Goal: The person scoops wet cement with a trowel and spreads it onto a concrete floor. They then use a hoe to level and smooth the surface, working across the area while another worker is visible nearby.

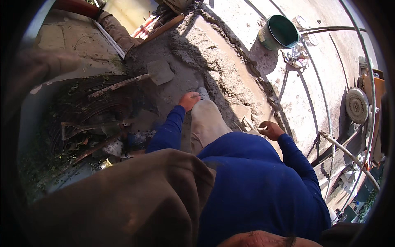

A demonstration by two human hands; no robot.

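Note:
My left hand (189, 101) hangs beside the knee of my mud-stained beige trousers (207, 120), its fingers curled together near the cloth. What they hold, if anything, is too small to make out. On the right, my right hand (270, 130) is held at the edge of the wet grey mortar (230, 78), fingers loosely bent and apart, with nothing visible between them. Pale, thin pieces (249, 123) lie just left of it; their kind is unclear. A shovel (161, 73) with a wooden handle rests on the grey mix to the left of my left hand.
A dark green bucket (282, 33) stands on the sunlit concrete at upper right. Bent metal bars (321, 88) and a wheel (357, 106) are along the right. Another tool handle (92, 124) lies among debris at left. Brown fabric (135, 197) covers the lower left.

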